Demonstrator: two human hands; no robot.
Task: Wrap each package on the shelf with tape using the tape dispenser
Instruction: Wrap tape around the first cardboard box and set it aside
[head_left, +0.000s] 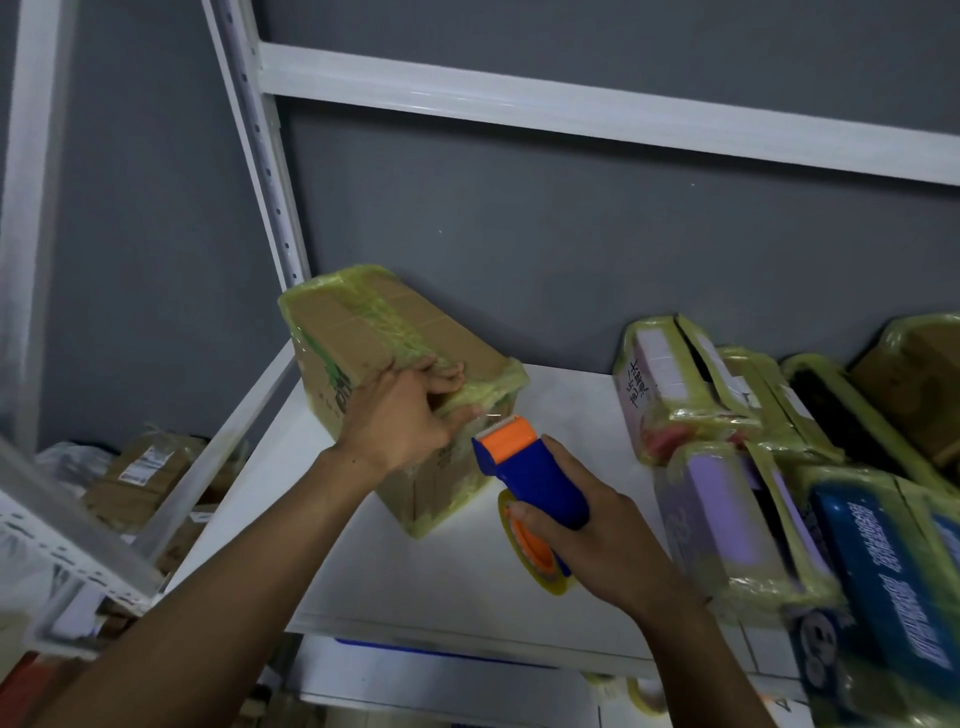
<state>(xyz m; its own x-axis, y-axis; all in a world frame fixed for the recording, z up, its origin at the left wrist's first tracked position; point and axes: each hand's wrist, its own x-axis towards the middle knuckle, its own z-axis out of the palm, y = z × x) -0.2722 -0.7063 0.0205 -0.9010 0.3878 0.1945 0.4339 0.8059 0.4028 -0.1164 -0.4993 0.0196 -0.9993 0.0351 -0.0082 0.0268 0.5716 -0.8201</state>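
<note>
The box (363, 332) is sitting on the white shelf (363, 582), already banded in yellowish tape (387, 317). It is looking tipped up off its base, though the wide lens may be exaggerating that. The left hand (402, 415) is gripping the box at its near right top edge, fingers (447, 382) curling over onto the top face and the thumb lying down the side, so it is steadying the box. The right hand (592, 540) is clasping the handle of the blue and orange dispenser (535, 478), with the roll (540, 561) hanging on the side away from the box. The dispenser's toothed end is pointing at the box's near right corner and is hovering just beside it and just beside the left thumb. I cannot tell whether it is touching. A faint glint there may be a strand of tape running across, but I am not sure of it. What matters here is the line-up. The box is lying up and to the left of the dispenser, its long axis running from that near corner away toward the back left, along the tape band, and the dispenser's body is roughly following the same line. The right hand is the one working that corner, and to my eye the left hand is sitting in the path of any pull along the top. Well to the right of the box, other wrapped packages (701, 400) are lying in a heap. Off to the box's left and lower down, more cartons (150, 462) are showing.
</note>
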